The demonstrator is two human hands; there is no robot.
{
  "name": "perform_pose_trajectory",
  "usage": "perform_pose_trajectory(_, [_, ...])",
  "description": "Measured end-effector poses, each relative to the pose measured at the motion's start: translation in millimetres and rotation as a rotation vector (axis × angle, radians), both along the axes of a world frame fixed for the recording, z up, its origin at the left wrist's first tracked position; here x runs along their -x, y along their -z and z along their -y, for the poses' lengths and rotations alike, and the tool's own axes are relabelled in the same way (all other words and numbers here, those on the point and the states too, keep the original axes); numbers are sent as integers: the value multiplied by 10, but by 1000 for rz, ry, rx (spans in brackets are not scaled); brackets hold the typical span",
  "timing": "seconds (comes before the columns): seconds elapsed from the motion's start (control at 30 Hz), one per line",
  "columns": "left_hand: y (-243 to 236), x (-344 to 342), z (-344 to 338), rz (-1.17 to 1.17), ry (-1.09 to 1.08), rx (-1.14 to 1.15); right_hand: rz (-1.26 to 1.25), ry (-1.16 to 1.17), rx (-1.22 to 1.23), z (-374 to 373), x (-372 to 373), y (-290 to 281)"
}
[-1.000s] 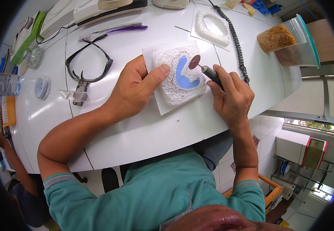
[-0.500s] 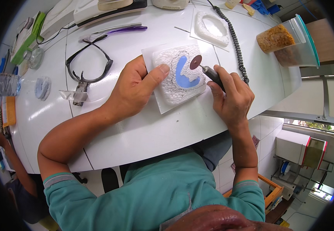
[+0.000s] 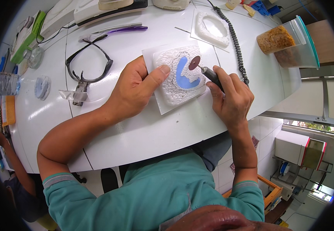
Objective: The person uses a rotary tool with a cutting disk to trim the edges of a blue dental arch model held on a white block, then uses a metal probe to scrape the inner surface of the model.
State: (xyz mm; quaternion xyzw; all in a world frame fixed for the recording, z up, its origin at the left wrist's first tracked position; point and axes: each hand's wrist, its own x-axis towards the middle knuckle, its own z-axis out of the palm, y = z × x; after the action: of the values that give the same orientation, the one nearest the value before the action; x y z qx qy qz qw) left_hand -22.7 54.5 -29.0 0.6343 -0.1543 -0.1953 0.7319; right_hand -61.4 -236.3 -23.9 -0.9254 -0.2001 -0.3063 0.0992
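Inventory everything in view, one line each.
Textured block: one, white, centre
Curved patch: one, blue, on block
Handpiece: one, dark, right of patch
Disc: one, dark red, handpiece tip
Coiled cord: one, black, back right
Moulded ring: one, white, back
Container: one, clear and teal, right
Eyewear frame: one, black, left of block
Brush: one, purple, behind eyewear frame
Box: one, green, far left
Table: one, white, beneath block
Shirt: one, teal, bottom
Left fingers: one set, on block
Right fingers: one set, around handpiece
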Motion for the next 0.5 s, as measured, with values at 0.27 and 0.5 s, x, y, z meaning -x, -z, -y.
perform_pose_trajectory(0.27, [-35, 12, 16, -1, 5, 3, 13, 0, -2, -2, -4, 18])
perform_pose_trajectory(0.5, [7, 20, 38, 22, -59, 31, 10, -5, 7, -15, 5, 3])
